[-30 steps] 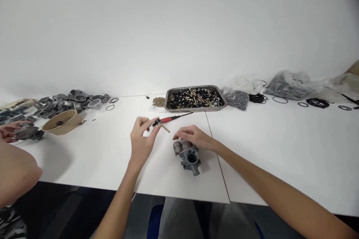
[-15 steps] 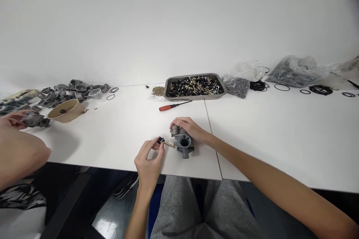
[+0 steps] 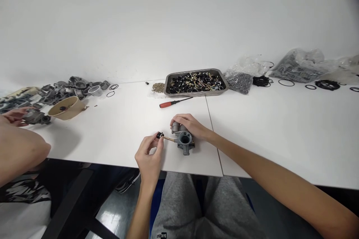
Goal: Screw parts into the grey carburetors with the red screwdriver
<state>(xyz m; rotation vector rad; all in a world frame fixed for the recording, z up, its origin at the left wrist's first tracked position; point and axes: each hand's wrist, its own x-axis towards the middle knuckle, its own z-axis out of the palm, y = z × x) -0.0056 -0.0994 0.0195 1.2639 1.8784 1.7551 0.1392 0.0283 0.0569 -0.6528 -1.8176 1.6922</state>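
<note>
A grey metal carburetor (image 3: 185,139) rests on the white table, its round bore facing me. My right hand (image 3: 187,122) grips it from behind and above, fingers over its top. Between thumb and fingers of my left hand (image 3: 149,153) is a black-capped brass plunger rod (image 3: 168,139), held by the black end. The rod lies almost level, and its tip meets the left side of the carburetor; whether it has entered a hole I cannot tell. Beyond the carburetor lies a red-handled screwdriver (image 3: 168,104).
A metal tray (image 3: 196,95) of black and brass parts stands at the back, beside brass bits (image 3: 158,87) and a bag of small grey parts (image 3: 239,81). Black rings (image 3: 262,81) lie right. At left are a tan bowl (image 3: 66,112), grey castings (image 3: 78,86) and another person's hand (image 3: 17,115).
My left hand has raised the rod slightly, bringing its tip up to the carburetor's side. My right hand keeps its hold. The whole view has shifted a little.
</note>
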